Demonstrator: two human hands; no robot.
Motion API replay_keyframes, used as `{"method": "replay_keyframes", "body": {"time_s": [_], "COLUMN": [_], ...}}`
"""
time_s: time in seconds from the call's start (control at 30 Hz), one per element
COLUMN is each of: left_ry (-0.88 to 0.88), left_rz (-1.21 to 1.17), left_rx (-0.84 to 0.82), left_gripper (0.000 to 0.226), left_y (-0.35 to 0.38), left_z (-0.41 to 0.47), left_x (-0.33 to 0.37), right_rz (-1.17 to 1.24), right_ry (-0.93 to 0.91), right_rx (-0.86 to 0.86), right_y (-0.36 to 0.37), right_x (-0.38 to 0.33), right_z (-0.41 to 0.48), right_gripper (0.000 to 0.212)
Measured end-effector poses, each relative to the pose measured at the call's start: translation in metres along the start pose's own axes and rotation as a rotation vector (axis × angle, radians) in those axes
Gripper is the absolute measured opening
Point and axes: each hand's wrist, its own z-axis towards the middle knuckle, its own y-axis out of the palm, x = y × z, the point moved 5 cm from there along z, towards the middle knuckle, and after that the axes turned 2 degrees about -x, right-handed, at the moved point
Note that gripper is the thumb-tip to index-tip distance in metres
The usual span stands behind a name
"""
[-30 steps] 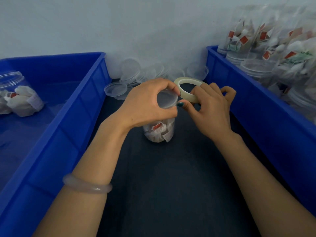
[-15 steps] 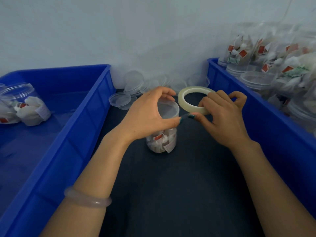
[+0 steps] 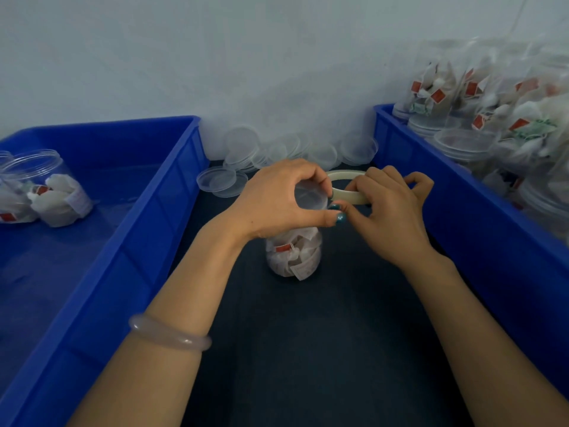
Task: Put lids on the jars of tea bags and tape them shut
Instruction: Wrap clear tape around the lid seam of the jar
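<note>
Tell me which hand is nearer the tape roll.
Right. The right hand holds the tape roll; the left hand is just left of it, gripping the jar lid.

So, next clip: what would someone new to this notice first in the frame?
The two bare hands meeting at centre: the left hand grips the top of a clear plastic jar of tea bags, while the right hand holds a pale ring-shaped roll of tape right beside it. A bright blue plastic crate on the right is crowded with more filled jars, and loose clear round lids pile by the back wall.
</note>
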Motion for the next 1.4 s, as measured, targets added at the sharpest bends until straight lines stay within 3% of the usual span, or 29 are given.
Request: {"method": "replay_keyframes", "body": {"time_s": [0.13, 0.3, 0.43, 0.67, 0.77, 0.9, 1.07, 1.2, 1.33, 1.4], "left_ry": [-0.01, -0.031, -0.117, -0.163, -0.266, -0.257, -0.175, -0.192, -0.206, -0.173], "left_rz": [-0.044, -0.024, 0.07, 0.268, 0.3, 0.52, 0.289, 0.183, 0.317, 0.356], "left_rx": [-0.002, -0.058, -0.062, -0.064, -0.122, -0.138, -0.241, -0.136, 0.158, 0.238], "left_gripper": [0.023, 0.046, 0.07, 0.066, 0.067, 0.072, 0.066, 0.057, 0.043, 0.048], "left_y": [-0.001, -0.001, -0.001, -0.006, -0.009, -0.013, -0.008, 0.012, 0.023, 0.023], "left_z": [0.0, -0.003, -0.002, -0.006, -0.013, -0.014, -0.012, -0.013, -0.014, -0.014], "left_x": [0.0, -0.004, -0.01, -0.01, -0.011, 0.001, 0.012, 0.016, 0.015, 0.012], "right_rz": [0.025, 0.059, 0.016, 0.014, 0.018, 0.004, -0.042, -0.007, 0.019, 0.011], "right_ry": [-0.065, -0.125, -0.123, -0.083, -0.089, -0.105, -0.127, -0.106, -0.115, -0.137], "right_rx": [-0.024, -0.058, -0.042, -0.032, -0.058, -0.006, 0.017, 0.011, -0.021, -0.038], "right_y": [-0.003, -0.008, -0.01, -0.009, -0.005, -0.008, -0.006, -0.002, 0.001, 0.0], "right_x": [0.0, 0.011, 0.014, 0.012, 0.008, 0.005, 0.001, 0.0, -0.002, 0.0], "right_z": [0.0, -0.001, -0.002, -0.002, -0.001, 0.0, -0.002, -0.004, -0.005, -0.004], "right_gripper": [0.044, 0.041, 0.04, 0.046, 0.046, 0.045, 0.034, 0.026, 0.017, 0.018]}}
